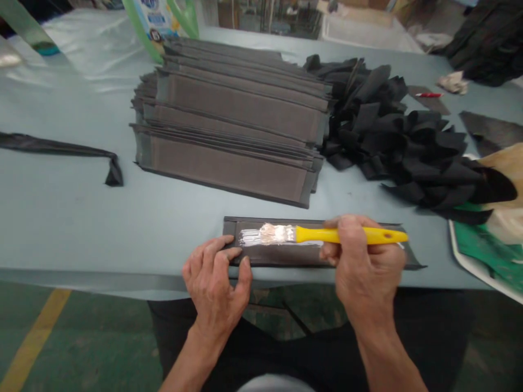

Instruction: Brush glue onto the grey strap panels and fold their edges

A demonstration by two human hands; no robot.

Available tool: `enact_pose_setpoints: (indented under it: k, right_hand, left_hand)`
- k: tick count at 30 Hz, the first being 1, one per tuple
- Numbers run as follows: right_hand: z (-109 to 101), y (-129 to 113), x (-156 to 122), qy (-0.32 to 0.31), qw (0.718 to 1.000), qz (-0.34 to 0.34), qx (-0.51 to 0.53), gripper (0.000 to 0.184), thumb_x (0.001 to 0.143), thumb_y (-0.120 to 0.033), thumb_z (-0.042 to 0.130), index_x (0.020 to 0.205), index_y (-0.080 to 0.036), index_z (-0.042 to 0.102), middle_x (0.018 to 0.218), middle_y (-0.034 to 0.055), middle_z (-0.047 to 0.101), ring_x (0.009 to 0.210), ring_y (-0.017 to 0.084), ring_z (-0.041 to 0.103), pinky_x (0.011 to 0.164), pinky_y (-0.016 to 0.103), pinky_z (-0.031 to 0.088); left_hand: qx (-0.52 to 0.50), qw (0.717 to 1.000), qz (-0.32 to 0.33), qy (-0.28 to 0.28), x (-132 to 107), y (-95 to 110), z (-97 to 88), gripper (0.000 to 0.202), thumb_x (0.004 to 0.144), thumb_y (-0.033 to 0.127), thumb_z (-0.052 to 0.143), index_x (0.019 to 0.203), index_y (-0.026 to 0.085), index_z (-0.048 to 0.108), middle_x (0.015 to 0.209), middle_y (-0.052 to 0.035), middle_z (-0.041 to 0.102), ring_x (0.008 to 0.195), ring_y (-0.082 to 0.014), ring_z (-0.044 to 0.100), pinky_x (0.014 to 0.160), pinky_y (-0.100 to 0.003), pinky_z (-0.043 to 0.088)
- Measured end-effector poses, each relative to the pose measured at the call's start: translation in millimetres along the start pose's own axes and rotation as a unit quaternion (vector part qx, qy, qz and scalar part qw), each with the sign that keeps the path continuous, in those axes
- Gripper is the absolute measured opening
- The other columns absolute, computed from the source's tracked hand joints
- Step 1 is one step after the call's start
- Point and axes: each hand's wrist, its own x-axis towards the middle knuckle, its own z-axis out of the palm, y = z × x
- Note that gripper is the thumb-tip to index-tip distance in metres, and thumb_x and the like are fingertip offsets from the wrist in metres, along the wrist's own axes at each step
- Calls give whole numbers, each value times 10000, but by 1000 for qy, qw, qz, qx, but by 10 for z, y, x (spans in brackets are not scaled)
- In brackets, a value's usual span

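A long dark grey fabric panel [281,255] with black edging lies flat near the table's front edge. My left hand [218,275] rests at its left end, fingertips pressing on it and the thumb spread at the near edge. In my right hand [365,261] is a paintbrush [318,234] with a yellow handle, gripped between thumb and fingers. Its bristles, caked in white, touch the panel close to my left fingertips. A white wet-looking streak [251,237] runs along the panel under the brush. My right hand covers part of the panel's right half.
Behind the panel stands a stack of similar panels [229,163]. A heap of black fabric strips [392,130] lies right of it. A white tray [455,245] with green material sits at the right edge, a green-handled jug [157,22] at the back, a black strip [61,147] at left.
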Motion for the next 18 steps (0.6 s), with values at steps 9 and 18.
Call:
enact_pose_setpoints:
  k: [9,18]
  right_hand:
    - [-635,347,44,37,963,179,199,526,706,-678,832,764,-207,604,442,-113,394,351,72,343,386,205,398]
    - [-1037,514,37,68,928,223,290,520,667,-636,881,772,-213,598,475,-129,367,368,53,300,408,187,372]
  left_hand:
    - [11,999,32,2,-47,-125,41,147,898,241,698,1031,244,635,1151,-113,763,1099,-357,681,957,-507,440]
    - [19,999,44,16,21,-119,39,126,921,318,667,994,217,649,1133,-136,773,1052,-404,719,967,-590,511]
